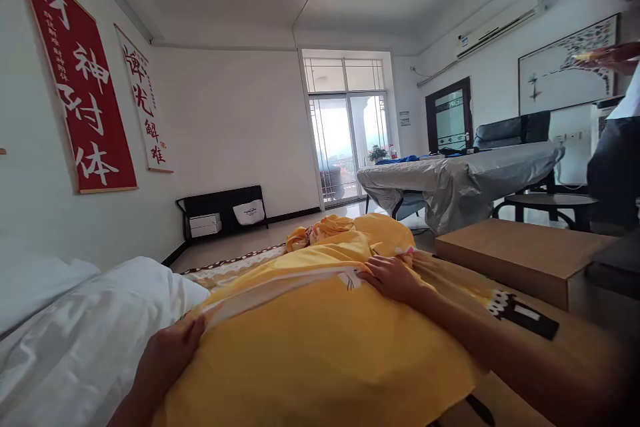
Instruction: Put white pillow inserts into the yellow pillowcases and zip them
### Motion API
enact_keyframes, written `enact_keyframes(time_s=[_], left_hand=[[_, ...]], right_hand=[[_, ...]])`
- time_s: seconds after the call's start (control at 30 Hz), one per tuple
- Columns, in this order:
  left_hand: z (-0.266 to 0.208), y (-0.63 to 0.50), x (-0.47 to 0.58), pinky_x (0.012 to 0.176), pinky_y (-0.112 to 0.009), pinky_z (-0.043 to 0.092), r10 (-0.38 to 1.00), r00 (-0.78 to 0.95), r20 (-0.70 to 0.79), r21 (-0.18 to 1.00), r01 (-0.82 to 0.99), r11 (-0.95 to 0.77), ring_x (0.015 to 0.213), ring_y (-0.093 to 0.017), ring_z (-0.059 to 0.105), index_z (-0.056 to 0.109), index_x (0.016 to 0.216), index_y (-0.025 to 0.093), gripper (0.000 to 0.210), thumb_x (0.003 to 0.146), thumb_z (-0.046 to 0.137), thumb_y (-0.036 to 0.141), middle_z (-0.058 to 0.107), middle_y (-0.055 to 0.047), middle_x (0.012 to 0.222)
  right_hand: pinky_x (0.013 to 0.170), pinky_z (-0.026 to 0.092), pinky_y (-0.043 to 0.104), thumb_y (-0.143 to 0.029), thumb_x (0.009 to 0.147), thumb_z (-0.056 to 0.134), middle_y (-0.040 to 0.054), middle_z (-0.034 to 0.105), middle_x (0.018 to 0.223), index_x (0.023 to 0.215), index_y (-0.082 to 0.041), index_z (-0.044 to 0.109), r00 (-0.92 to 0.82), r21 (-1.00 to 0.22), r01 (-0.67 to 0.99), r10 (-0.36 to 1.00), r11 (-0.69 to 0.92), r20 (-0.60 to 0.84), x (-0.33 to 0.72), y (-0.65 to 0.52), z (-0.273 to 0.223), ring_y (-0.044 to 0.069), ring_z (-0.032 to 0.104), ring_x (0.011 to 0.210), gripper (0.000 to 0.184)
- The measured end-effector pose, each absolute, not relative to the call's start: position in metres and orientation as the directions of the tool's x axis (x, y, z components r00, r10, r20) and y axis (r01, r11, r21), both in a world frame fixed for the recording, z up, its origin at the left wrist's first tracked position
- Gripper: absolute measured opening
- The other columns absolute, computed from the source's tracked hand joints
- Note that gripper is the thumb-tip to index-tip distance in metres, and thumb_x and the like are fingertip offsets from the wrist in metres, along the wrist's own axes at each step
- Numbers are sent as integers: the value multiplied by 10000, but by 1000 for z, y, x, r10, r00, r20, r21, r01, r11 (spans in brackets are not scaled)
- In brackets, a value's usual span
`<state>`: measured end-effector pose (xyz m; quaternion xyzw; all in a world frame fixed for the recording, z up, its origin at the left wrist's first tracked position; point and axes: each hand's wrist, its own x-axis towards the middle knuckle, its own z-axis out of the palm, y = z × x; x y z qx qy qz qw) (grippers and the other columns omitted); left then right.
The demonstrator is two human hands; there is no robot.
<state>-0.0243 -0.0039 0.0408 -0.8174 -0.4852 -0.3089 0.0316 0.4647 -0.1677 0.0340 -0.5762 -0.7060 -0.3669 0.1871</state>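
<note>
In the head view, a large yellow cloth (320, 353) lies spread over a tan patterned cover (450, 273), reaching from the near edge towards the far edge and leaving the cover's right side bare, where a dark and white printed motif (525, 313) shows. The left hand (173, 350) has its thumb and fingers closed on the yellow cloth's left side, just beside heaped white bedding (115, 307). The right hand (393, 277), its fingers bent, holds the cloth further off, right of the middle, next to a white patch with dark strokes (350, 279). Between the two hands a pale strip (270, 290) runs along a fold. Beyond them, near the cover's far edge, orange patterned fabric (330, 230) sits bunched against the yellow; to its left the cover's brown dotted border (240, 257) can be seen. Past the cover's far right corner stands a brown box (520, 247), and behind that a table draped in a silvery sheet (450, 177). Against the wall across the floor is a low black rack (227, 197) bearing white boxes (205, 224) and a white bag (249, 212). At the right edge another person (615, 173) stands, partly in view.
</note>
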Motion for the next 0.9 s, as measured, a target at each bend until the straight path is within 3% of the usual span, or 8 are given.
enact_keyframes(time_s=[0.07, 0.2, 0.33, 0.47, 0.57, 0.7, 0.77, 0.9], left_hand=[[28, -2, -25, 683, -285, 476, 767, 431, 475, 229, 782, -580, 762, -225, 688, 663, 666, 223, 519, 876, 287, 512, 741, -59, 771], [6, 8, -28, 754, -286, 513, 799, 314, 513, 313, 798, -515, 938, -251, 698, 731, 787, 227, 526, 874, 286, 491, 756, -72, 979], [-29, 11, -19, 658, -284, 505, 837, 366, 406, 347, 786, -512, 782, -251, 708, 708, 670, 235, 590, 888, 248, 535, 754, -75, 784], [-41, 5, -11, 627, -277, 489, 824, 490, 284, 348, 749, -564, 697, -239, 689, 673, 606, 231, 597, 878, 265, 572, 722, -82, 674], [2, 3, -17, 626, -250, 457, 849, 355, 392, 380, 778, -501, 662, -200, 645, 619, 581, 219, 599, 881, 271, 604, 688, -51, 635], [67, -3, -19, 547, -231, 372, 792, 130, 597, 371, 831, -416, 513, -147, 478, 398, 465, 214, 584, 886, 254, 592, 489, -14, 447], [75, -7, -16, 541, -236, 359, 779, 175, 602, 336, 830, -446, 509, -149, 476, 387, 459, 217, 560, 879, 268, 566, 493, -21, 454], [56, -15, -15, 591, -235, 399, 806, 363, 468, 322, 779, -538, 607, -179, 581, 566, 557, 215, 520, 859, 331, 567, 648, -48, 620]], right_hand=[[579, 357, 313, -472, 1028, 211, 68, 649, 698, 722, -170, 634, -329, 367, 924, 711, 107, 622, 471, -173, 23, 173, 595, 638, 603], [565, 347, 308, -433, 1035, 199, 71, 634, 691, 701, -173, 618, -269, 341, 939, 689, 33, 673, 484, -177, 0, 170, 586, 630, 596], [619, 405, 300, -462, 1025, 192, 99, 663, 786, 795, -178, 629, -129, 180, 984, 682, -4, 720, 477, -171, -49, 201, 620, 747, 569], [614, 426, 287, -425, 1029, 181, 86, 705, 835, 950, -188, 645, -46, 21, 999, 823, 41, 566, 465, -169, -81, 195, 647, 724, 527], [595, 392, 286, -431, 1020, 225, 89, 703, 799, 864, -187, 646, -85, 114, 993, 867, 33, 492, 477, -172, -40, 196, 640, 680, 512], [616, 364, 282, -460, 1021, 198, 102, 682, 800, 814, -180, 621, -77, 186, 980, 733, -69, 676, 494, -173, 38, 201, 636, 745, 548], [602, 348, 284, -463, 1018, 199, 105, 671, 769, 787, -179, 618, -93, 212, 974, 710, -81, 698, 495, -171, 54, 204, 628, 730, 557], [581, 336, 282, -451, 1009, 250, 94, 663, 728, 754, -182, 624, -200, 301, 953, 825, 38, 529, 491, -172, 39, 187, 607, 649, 527]])
